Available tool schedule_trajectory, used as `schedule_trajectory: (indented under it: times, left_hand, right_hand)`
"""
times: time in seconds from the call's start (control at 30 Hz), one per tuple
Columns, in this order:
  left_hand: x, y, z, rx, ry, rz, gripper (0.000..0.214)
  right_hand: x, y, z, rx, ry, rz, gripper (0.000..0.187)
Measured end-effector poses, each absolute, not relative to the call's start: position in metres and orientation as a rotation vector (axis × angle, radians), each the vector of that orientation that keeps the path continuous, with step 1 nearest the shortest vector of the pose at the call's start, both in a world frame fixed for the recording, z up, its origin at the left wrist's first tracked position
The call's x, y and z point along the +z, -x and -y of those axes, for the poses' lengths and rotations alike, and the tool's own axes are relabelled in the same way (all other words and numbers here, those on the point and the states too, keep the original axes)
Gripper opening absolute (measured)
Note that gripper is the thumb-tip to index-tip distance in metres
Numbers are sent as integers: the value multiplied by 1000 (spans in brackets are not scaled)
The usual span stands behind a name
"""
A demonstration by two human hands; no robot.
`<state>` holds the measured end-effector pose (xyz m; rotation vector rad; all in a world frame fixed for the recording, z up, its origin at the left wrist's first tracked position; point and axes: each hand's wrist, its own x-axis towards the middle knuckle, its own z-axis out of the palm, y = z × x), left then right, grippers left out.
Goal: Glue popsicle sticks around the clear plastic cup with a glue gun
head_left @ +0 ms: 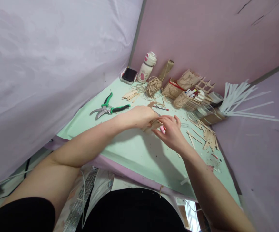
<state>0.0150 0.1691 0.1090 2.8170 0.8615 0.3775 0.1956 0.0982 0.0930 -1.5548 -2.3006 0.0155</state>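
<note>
Wooden piece (156,124) sits between both hands, over the middle of the table (129,148), back from its front edge. Left hand (144,116) is the nearer one, right on top of the piece; right hand (172,131) is at its right end. Visible strip slants from front-left up to back-right, so its long axis looks to point across toward the right fingertips. Both ends are partly covered, so full length unconfirmed.

Left: grasping the piece as far as I can judge, fingers curled under and hidden, back of the hand up, forearm reaching in from the table's front-left corner. Right: fingers bent and loosely spread, thumb below, palm turned in toward the piece, forearm coming over the front edge from the right. Can't tell whether it pinches the wood or only rests against it. Pink marker (163,129) shows just behind the right thumb; can't tell if held.

Around: green-handled pruners (104,111) lie near the left edge, blades toward it. Twine ball (154,85) is beyond the hands, toward the back corner. Loose sticks (210,140) pile up along the right edge.
</note>
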Motion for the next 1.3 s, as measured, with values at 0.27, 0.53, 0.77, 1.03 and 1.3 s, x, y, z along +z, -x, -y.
schedule_trajectory:
  times: [0.27, 0.53, 0.77, 1.03, 1.3]
  left_hand:
    - [112, -16, -167, 309, -2842, -873, 15]
    - [107, -16, -172, 346, -2799, -862, 13]
    - [107, -10, -170, 384, -2768, -800, 21]
    - [106, 23, -178, 731, -2505, -627, 69]
    - [67, 28, -213, 470, -2320, -929, 123]
  right_hand:
    - [95, -192, -100, -6, 1487, 2296, 10]
    - [98, -203, -100, -23, 1505, 2391, 12]
    - [95, -203, -103, 24, 1500, 2417, 12]
    - [86, -208, -89, -61, 1499, 2228, 63]
    - [41, -213, -79, 426, 1668, 1811, 90]
